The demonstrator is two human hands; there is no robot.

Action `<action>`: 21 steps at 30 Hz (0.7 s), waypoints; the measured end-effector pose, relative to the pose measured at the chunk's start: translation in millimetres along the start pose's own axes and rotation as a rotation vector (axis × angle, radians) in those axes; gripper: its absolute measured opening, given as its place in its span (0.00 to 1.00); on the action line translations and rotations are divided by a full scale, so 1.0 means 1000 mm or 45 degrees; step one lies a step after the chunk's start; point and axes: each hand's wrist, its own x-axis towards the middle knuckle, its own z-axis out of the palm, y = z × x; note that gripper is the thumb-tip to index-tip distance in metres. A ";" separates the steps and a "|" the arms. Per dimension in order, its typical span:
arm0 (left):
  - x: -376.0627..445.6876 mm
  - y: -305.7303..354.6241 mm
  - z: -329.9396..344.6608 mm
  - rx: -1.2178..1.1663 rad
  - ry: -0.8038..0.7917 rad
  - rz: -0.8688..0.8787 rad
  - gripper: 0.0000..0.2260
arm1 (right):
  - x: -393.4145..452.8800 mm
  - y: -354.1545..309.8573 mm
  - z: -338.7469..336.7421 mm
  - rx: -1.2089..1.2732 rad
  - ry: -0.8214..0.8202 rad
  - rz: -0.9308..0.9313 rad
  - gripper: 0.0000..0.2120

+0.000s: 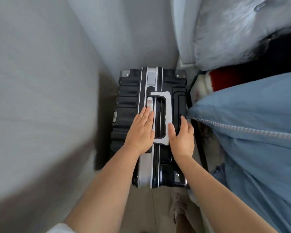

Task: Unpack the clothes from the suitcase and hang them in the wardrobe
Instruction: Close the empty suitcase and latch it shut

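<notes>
Narrow gap btwn a pale wall and the bed (pixel 259 132), light floor underfoot. Suitcase (pixel 151 91) stands on edge here w/ the wall behind it, still closed, silver side handle (pixel 166 118) facing up at me. My left hand (pixel 141 130) lies flat, fingers straight, on the frame by a latch; right hand (pixel 181 137) open too, thumb alongside the handle, fingers over the far edge. Hard ribbed shell, stiff, glossy (prob. slippery). Likely heavy if packed. Best hold: the handle, then tip it flat to open.

Head camera looks steeply down (close) onto the upright suitcase (pixel 151 125).
</notes>
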 end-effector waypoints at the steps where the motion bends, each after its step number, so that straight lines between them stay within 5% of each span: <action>1: 0.012 0.003 -0.006 -0.038 -0.002 -0.055 0.26 | 0.012 -0.008 0.001 0.002 -0.011 -0.003 0.28; 21: 0.106 -0.006 -0.040 -0.260 0.248 -0.414 0.25 | 0.132 -0.073 0.003 -0.072 -0.283 -0.238 0.28</action>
